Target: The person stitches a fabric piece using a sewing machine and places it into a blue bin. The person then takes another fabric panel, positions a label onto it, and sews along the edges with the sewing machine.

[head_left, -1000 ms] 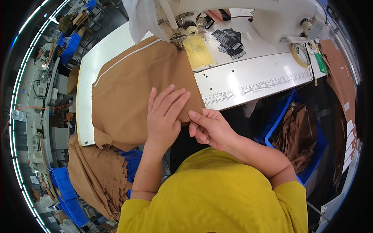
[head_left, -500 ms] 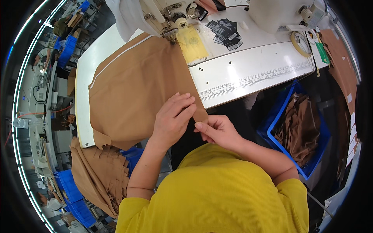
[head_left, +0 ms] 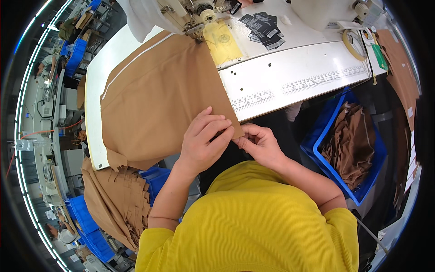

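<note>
A large piece of brown fabric (head_left: 158,99) lies on the white sewing table, its far end at the needle area of a sewing machine (head_left: 194,27). A thin white strip (head_left: 136,59) runs along its far left edge. My left hand (head_left: 204,140) rests on the fabric's near right corner, with its fingers bent over the cloth and the thumb mostly hidden. At the same corner my right hand (head_left: 262,146) pinches the edge between thumb and fingers, just off the table's front edge.
Black printed tags (head_left: 263,29) lie right of the machine, near a tape roll (head_left: 354,45). A printed ruler (head_left: 299,88) follows the table's front edge. A blue bin (head_left: 317,154) holds brown pieces at right. More brown fabric (head_left: 113,199) hangs at lower left.
The fabric's near right corner and my right hand have moved slightly up and to the right. My left hand has shifted a little right along the edge.
</note>
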Demonstrator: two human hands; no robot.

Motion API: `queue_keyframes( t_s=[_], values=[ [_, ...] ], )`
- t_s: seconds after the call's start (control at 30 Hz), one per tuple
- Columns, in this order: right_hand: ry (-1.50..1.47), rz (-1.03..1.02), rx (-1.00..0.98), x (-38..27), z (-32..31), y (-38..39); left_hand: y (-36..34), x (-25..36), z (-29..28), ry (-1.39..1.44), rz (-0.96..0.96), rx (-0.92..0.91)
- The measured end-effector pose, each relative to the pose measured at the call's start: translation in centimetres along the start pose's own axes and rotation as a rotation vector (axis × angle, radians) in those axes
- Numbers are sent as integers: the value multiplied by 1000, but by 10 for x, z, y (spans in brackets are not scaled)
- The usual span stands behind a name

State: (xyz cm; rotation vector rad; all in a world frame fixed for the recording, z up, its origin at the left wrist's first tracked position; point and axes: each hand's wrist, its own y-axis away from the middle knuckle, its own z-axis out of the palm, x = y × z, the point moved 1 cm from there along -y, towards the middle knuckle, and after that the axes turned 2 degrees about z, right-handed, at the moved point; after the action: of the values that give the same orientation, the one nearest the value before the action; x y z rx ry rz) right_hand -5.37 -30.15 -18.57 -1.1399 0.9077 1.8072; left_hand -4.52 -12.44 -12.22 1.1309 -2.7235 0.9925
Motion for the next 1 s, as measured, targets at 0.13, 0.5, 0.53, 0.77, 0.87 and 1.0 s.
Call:
queue_keyframes(
  t_s=[0.13, 0.5, 0.53, 0.77, 0.87, 1.0],
  values=[
    [40, -4, 18, -5, 2, 2, 3, 0, 2, 14, 25, 24],
    [-59, -65, -17, -8, 6, 5, 3, -1, 0, 72, 43, 34],
    [-60, -63, -16, -7, 6, 5, 3, -2, 0, 82, 42, 25],
    [-46, -54, -39, -8, 4, 5, 4, -3, 0, 105, 48, 25],
    [-33, -52, -45, -9, 2, 5, 4, -2, 0, 114, 40, 27],
    [-37, -37, -73, -9, -1, 6, 1, 1, -3, 134, 12, 5]
  ],
)
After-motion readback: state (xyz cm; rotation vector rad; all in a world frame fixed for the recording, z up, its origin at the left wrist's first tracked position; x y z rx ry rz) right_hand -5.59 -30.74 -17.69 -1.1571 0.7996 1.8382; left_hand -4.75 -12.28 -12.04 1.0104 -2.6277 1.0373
